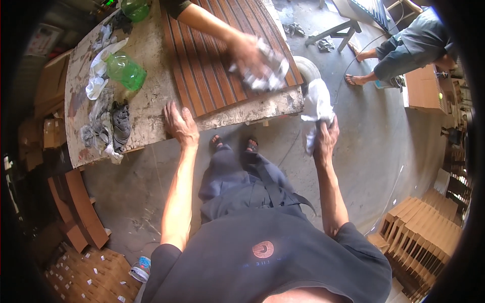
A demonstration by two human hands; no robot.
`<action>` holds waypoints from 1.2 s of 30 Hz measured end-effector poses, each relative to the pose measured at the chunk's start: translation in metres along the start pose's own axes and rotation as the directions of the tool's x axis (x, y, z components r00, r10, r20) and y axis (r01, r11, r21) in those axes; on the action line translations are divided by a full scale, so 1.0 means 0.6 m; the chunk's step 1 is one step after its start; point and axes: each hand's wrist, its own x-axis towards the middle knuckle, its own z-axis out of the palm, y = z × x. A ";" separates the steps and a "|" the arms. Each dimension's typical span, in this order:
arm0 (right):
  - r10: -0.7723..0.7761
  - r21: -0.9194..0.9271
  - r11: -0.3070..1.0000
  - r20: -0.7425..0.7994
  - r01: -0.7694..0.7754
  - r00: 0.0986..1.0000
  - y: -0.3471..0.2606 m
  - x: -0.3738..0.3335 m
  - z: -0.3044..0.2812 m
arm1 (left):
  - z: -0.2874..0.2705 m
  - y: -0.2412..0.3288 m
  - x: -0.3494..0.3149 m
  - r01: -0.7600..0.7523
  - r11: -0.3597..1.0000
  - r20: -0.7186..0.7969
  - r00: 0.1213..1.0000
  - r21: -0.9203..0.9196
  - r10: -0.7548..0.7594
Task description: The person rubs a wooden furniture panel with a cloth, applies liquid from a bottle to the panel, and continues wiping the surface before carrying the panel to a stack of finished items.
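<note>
A brown grooved wooden panel (202,76) lies on the worn, stained worktable (151,76). My left hand (181,123) rests on the table's near edge, by the panel's lower left corner, its fingers spread and holding nothing. Out past the table's right end, my right hand (326,136) is closed around a white cloth (318,98) that hangs loosely from it. Across the panel reaches a co-worker's hand (247,55), pressing another crumpled white cloth (270,70) on the slats near the right edge; its motion is blurred.
Left on the table lie a green plastic bottle (125,71) and crumpled rags (121,118). Another person (404,48) sits at the upper right beside a cardboard box (424,91). Slatted brown pieces are stacked (424,232) at lower right; brown boards (83,207) stand at lower left.
</note>
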 end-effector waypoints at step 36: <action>0.141 0.277 0.953 -0.062 -0.119 0.988 0.080 0.071 -0.106 | 0.051 -0.004 0.023 -0.160 0.977 0.102 0.984 0.140 0.147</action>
